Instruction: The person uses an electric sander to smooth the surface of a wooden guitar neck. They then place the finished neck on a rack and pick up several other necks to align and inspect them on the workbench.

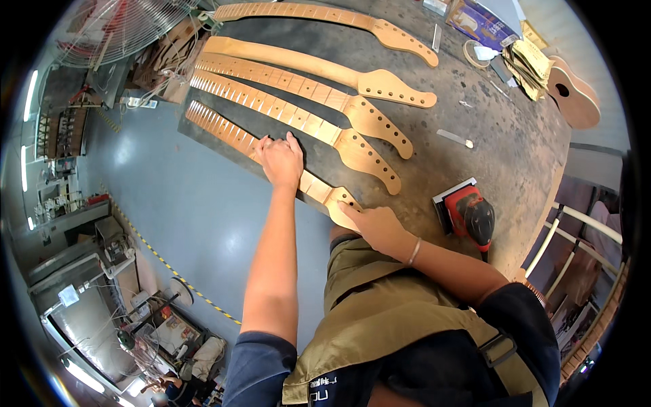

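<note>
A guitar neck (315,187) with a pale fretboard lies along the workbench's near edge, its headstock toward my right. My left hand (280,161) is on the middle of this neck, fingers curled over the fretboard. Whether anything thin lies beneath those fingers is hidden. At the headstock, my right hand (381,225) grips the wood, with the thumb on top and the other fingers out of sight. Just beyond lies a second neck (291,115), fretboard up, and another neck (305,87) beside it. A further neck (291,57) lies with its plain back up.
One more neck (305,11) lies at the far side of the workbench (420,176). A red and black sander (471,211) stands to the right. Farther back are a metal strip (453,138), sandpaper sheets (532,64), a blue box (478,24) and a small guitar body (573,93).
</note>
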{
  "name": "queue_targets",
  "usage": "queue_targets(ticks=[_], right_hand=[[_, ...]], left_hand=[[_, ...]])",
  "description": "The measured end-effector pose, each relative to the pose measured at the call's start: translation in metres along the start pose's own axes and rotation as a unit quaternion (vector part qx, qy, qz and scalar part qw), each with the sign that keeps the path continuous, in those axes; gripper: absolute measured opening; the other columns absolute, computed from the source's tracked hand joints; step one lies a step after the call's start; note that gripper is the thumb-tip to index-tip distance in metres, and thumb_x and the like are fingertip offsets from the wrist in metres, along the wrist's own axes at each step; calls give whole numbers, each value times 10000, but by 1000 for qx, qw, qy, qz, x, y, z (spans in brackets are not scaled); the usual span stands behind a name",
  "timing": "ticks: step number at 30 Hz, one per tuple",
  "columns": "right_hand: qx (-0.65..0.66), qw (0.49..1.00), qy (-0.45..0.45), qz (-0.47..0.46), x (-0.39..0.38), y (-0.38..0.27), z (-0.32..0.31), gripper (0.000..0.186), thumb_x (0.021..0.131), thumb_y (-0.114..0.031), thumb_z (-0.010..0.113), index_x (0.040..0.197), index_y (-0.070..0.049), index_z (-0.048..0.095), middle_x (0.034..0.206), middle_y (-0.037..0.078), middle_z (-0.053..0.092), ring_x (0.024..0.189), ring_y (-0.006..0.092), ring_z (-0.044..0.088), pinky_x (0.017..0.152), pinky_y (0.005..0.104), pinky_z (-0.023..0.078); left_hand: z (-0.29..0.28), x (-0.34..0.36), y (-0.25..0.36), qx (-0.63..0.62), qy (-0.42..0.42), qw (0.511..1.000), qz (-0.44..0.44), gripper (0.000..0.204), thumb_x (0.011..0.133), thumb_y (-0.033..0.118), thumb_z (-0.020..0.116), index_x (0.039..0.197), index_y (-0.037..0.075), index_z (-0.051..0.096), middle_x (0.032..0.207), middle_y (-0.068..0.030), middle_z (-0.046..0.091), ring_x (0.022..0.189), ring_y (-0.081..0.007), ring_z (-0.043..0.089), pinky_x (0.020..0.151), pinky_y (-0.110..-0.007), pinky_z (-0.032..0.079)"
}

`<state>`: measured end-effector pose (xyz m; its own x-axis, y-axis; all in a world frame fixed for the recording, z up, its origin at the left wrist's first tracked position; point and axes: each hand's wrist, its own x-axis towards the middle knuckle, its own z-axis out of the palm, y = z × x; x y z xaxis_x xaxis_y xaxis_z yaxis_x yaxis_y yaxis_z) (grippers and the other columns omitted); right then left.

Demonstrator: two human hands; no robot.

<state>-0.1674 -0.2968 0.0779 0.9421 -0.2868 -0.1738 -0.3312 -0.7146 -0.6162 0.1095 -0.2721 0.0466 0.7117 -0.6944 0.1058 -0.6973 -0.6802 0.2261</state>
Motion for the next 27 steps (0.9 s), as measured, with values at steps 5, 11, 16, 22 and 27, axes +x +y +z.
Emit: queue_targets(ticks=[5, 11, 16, 22, 27], right_hand=[[5, 1000, -10, -16, 13, 0, 3, 513, 949, -74, 598, 1457, -130, 553, 788, 146, 687, 647, 361, 670, 593, 468, 531], [47, 998, -40, 1, -25, 2, -14, 567, 952, -80, 596, 1511, -130, 521, 811, 112, 696, 657, 348, 673, 571, 457, 514], [24, 999, -26, 22, -38, -3, -26, 587, 958, -109, 603, 1537, -135, 508, 768, 70, 665, 633, 295, 665, 553, 436, 501], [9, 998, 56, 8, -16, -7, -13, 546, 966, -139, 613, 1509, -145, 549, 796, 57, 669, 649, 262, 679, 542, 412, 489], [10, 991, 133, -16, 1, -6, 16, 543, 955, -129, 616, 1495, -152, 567, 880, 58, 696, 683, 253, 700, 545, 404, 491]], left_hand=[[2, 0, -3, 12, 21, 999, 21, 573, 1070, 280, 524, 652, -59, 720, 715, -225, 711, 934, -351, 679, 1145, -427, 382], [-1, -1, -2, -4, 10, 1000, 15, 565, 1062, 267, 532, 639, -63, 710, 700, -216, 709, 895, -351, 677, 1149, -417, 382], [1, -2, -2, 0, -2, 1000, 11, 568, 1060, 262, 533, 626, -65, 698, 689, -206, 708, 866, -340, 674, 1150, -411, 384], [5, -1, -6, -1, 28, 999, 20, 546, 1051, 258, 534, 643, -44, 737, 696, -184, 721, 882, -340, 675, 1121, -431, 404], [1, -1, -3, 6, 9, 1000, 15, 539, 1050, 252, 538, 646, -44, 738, 703, -190, 722, 900, -340, 679, 1123, -434, 400]])
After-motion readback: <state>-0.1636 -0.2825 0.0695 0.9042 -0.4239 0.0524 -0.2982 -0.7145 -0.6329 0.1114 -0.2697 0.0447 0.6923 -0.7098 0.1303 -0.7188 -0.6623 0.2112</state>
